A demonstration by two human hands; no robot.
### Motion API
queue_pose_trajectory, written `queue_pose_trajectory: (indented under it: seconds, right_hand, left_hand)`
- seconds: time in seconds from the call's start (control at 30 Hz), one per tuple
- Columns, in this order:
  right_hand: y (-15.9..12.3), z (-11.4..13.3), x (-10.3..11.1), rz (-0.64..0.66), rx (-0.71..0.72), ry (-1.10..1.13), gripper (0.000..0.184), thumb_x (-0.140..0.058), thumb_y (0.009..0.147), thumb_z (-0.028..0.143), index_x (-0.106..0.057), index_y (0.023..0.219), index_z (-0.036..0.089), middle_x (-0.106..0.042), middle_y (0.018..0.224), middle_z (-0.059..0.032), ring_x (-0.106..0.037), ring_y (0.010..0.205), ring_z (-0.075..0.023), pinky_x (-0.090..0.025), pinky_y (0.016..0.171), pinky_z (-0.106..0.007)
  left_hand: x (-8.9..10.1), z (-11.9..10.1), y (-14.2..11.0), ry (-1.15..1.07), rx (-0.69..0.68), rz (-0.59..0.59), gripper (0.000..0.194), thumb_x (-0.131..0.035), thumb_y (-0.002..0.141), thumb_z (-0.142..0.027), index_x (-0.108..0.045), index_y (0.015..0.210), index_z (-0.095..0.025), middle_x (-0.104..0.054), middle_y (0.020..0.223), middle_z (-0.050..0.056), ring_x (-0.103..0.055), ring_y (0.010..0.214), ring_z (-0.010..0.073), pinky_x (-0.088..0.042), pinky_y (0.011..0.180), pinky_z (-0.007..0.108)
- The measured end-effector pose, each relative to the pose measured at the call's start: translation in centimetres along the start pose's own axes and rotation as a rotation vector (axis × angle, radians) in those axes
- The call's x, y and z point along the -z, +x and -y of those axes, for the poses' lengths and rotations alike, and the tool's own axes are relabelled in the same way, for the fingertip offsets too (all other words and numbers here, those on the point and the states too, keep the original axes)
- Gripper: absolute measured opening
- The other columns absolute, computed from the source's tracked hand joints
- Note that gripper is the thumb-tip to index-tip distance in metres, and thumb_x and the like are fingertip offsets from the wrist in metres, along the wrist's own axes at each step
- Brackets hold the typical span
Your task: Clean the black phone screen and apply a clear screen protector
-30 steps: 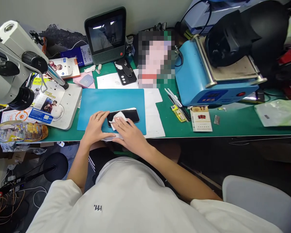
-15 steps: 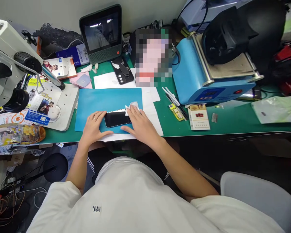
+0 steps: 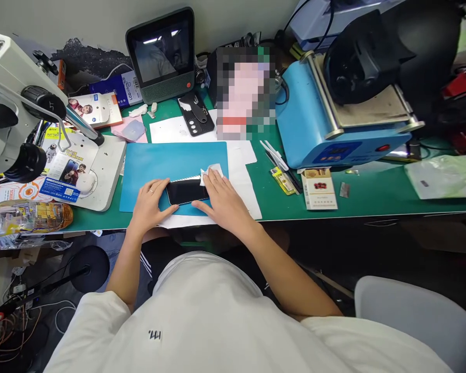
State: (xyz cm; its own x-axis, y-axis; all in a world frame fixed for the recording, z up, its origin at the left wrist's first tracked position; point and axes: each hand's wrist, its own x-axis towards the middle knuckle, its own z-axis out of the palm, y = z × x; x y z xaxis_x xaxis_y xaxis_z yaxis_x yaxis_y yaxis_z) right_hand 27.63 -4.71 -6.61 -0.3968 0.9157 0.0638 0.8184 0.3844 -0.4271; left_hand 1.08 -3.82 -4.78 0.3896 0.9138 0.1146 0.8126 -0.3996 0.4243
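On the green tabletop (image 3: pixel 373 201), a clear plastic bottle (image 3: pixel 27 216) with yellow and orange print lies on its side along the front edge, by the left corner. Right of it, also by the front edge, the left hand (image 3: pixel 149 204) spreads its fingers and thumb wide around the left end of a phone (image 3: pixel 186 191), fingertips touching its upper left corner. The right hand (image 3: pixel 227 204) has hold of a white wipe (image 3: pixel 216 168) under its fingers, pressing it over the phone's right end, the thumb stretched out apart.

The phone lies flat on a blue mat (image 3: pixel 159 160), near the mat's front edge. Its face is glossy black, thinly rimmed in silver, with a bright streak along the upper side; the right end is covered.

Farther right along the front edge stands a white pack (image 3: pixel 320 192) with a red emblem, and near the right corner lies a pale plastic bag (image 3: pixel 442 178). What the bottle, pack and bag contain is hard to tell from here.

Behind, at the back edge, are a white-and-orange box (image 3: pixel 111 116) and a blue box (image 3: pixel 120 89), left of a dark display (image 3: pixel 165 52).
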Motion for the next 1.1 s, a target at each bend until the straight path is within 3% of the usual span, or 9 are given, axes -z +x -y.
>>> queue_pose_trajectory:
  seconds: [0.13,0.27,0.37,0.47,0.63,0.77,0.93,1.1]
  right_hand:
    - [-2.5,0.5,-0.1,-0.006,0.020,-0.002,0.093,-0.043,0.105,0.063,-0.015,0.170,0.003,-0.027,0.172,-0.0312,-0.024,0.163,-0.0414,-0.032,0.127,-0.065]
    - [-4.7,0.7,0.2,0.019,0.053,-0.026,0.088,-0.041,0.107,0.060,-0.015,0.170,0.004,-0.030,0.172,-0.0304,-0.028,0.162,-0.0400,-0.034,0.127,-0.063]
    - [-3.2,0.2,0.2,0.025,0.050,-0.014,0.088,-0.040,0.107,0.060,-0.018,0.169,0.001,-0.027,0.172,-0.0318,-0.024,0.163,-0.0405,-0.031,0.128,-0.064]
    - [-0.4,0.2,-0.2,0.016,0.038,-0.015,0.100,-0.043,0.103,0.069,-0.021,0.166,-0.006,-0.022,0.172,-0.0356,-0.019,0.164,-0.0436,-0.027,0.129,-0.065]
    - [2.6,3.7,-1.2,0.053,0.174,-0.032,0.109,-0.047,0.097,0.078,-0.028,0.163,-0.007,-0.025,0.172,-0.0334,-0.022,0.164,-0.0410,-0.022,0.133,-0.057]
    - [2.8,5.8,-1.2,0.080,0.244,-0.049,0.101,-0.049,0.100,0.071,-0.035,0.161,-0.008,-0.030,0.171,-0.0314,-0.027,0.162,-0.0396,-0.025,0.133,-0.054]
    - [-0.8,3.1,0.0,0.053,0.180,-0.044,0.084,-0.047,0.106,0.059,-0.036,0.163,-0.001,-0.036,0.169,-0.0298,-0.033,0.160,-0.0387,-0.034,0.129,-0.058]
    - [-2.3,1.2,0.5,0.016,0.067,-0.064,0.088,-0.047,0.105,0.060,-0.029,0.165,-0.002,-0.036,0.168,-0.0332,-0.035,0.159,-0.0422,-0.033,0.128,-0.063]
  left_hand:
    - [-0.1,0.0,-0.1,-0.001,0.002,0.017,0.072,-0.067,0.097,-0.051,-0.044,0.160,-0.025,-0.061,0.151,0.013,-0.051,0.143,0.0370,-0.042,0.117,0.054]
    - [0.0,0.1,0.0,0.005,0.003,0.015,0.072,-0.068,0.097,-0.051,-0.045,0.159,-0.023,-0.062,0.150,0.014,-0.051,0.142,0.0368,-0.042,0.117,0.053]
    - [0.0,0.1,-0.1,0.002,0.009,0.012,0.072,-0.068,0.097,-0.051,-0.045,0.159,-0.022,-0.061,0.151,0.013,-0.051,0.142,0.0367,-0.042,0.117,0.052]
    - [-0.1,0.0,-0.1,-0.010,0.010,0.010,0.072,-0.068,0.096,-0.050,-0.045,0.159,-0.024,-0.061,0.152,0.013,-0.051,0.143,0.0364,-0.042,0.117,0.052]
    - [-0.2,-0.1,0.0,-0.008,0.012,-0.006,0.072,-0.068,0.095,-0.050,-0.046,0.158,-0.023,-0.062,0.149,0.014,-0.053,0.141,0.0373,-0.042,0.117,0.053]
    - [-0.1,-0.1,0.1,-0.009,0.004,-0.010,0.072,-0.067,0.096,-0.048,-0.046,0.158,-0.021,-0.062,0.149,0.015,-0.053,0.141,0.0375,-0.043,0.115,0.053]
    - [-0.3,0.0,-0.1,-0.028,0.006,-0.002,0.076,-0.068,0.096,-0.052,-0.042,0.160,-0.021,-0.062,0.150,0.015,-0.051,0.143,0.0368,-0.042,0.118,0.052]
    - [-0.3,0.1,-0.2,-0.029,0.022,0.009,0.077,-0.069,0.096,-0.051,-0.040,0.162,-0.024,-0.061,0.151,0.013,-0.051,0.144,0.0363,-0.042,0.118,0.052]
